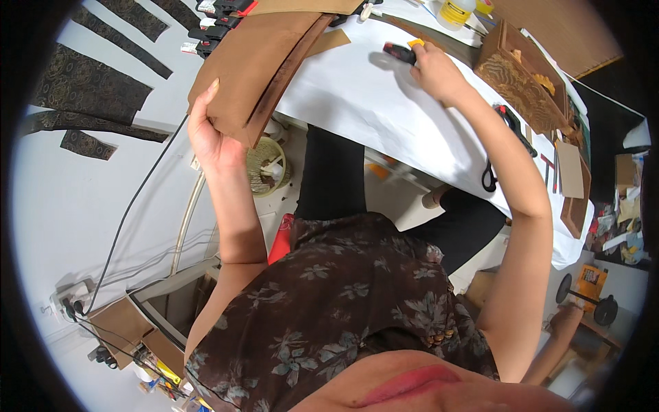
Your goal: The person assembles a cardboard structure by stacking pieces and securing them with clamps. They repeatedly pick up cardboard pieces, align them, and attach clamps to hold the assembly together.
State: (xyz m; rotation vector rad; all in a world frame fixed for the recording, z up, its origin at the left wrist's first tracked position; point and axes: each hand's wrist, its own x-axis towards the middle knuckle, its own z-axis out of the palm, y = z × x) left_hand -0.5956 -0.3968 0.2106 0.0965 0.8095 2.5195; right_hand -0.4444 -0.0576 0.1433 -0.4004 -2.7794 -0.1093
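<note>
My left hand (214,134) grips the near left edge of a large brown panel (250,65), thumb on its face and fingers hidden behind it. The panel is tilted over the table's left part; a dark slot-like line runs along its reddish-brown right edge. Over the white-covered table (384,103), my right hand (439,72) is closed around a small black-and-red tool (399,52) with a yellow part at the fingers. I cannot make out its exact kind. The two hands are well apart.
Black clamps (214,27) stand at the far left. A carved wooden box (515,75), a yellow-labelled bottle (455,12) and black-handled scissors (489,178) are at the right. Below the table's edge stands a yellowish basket (271,168). Dark patterned strips (89,86) lie against the white left surface.
</note>
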